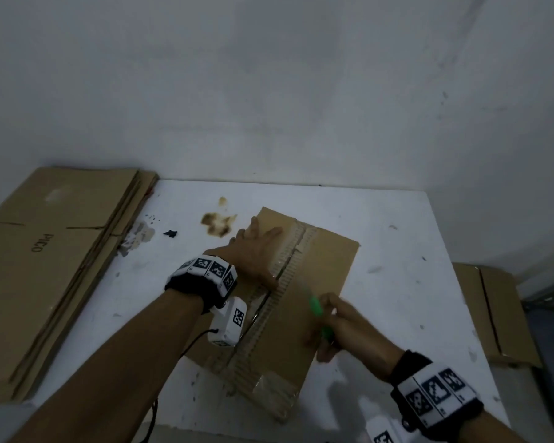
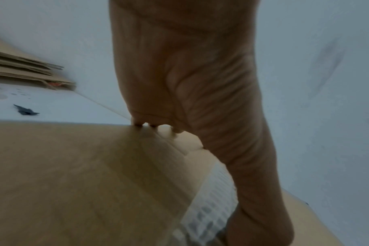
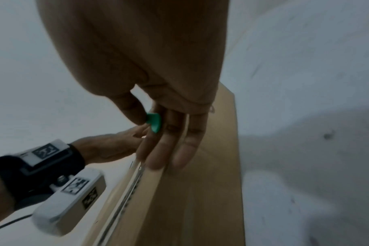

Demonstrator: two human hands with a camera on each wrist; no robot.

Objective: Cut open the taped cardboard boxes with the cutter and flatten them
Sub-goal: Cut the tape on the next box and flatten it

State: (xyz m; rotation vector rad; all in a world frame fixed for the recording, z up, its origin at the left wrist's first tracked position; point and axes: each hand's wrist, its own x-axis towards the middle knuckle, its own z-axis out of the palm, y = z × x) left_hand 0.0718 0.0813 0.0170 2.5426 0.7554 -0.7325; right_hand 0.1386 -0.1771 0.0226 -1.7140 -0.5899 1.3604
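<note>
1. Far left, a stack of flattened cardboard lies on the white table, running off the picture's left edge. I can make out several layers at its edge but cannot count the sheets. "PICO" is printed on the top one.
2. Next come brown stains and one small dark scrap on the table top.
3. The left hand lies flat on the one cardboard box in the middle of the table, fingers straight and pressing down on its left flap, fingertips at the far edge. From the left wrist view the palm hides most of the fingers; only the tips show.
4. One strip of clear, ribbed tape runs along the box's centre seam, with a dark line down its middle. Whether that line is already slit I cannot tell. The wrist-worn camera covers part of the near end of the seam.
5. The right hand is curled around one green cutter, just right of the seam and over the right flap. Both are motion-blurred; the blade cannot be made out. In the right wrist view only a bit of green shows between thumb and fingers.
6. Far right, beyond the table's edge, one more piece of cardboard sits lower down, partly cut off by the table.
</note>
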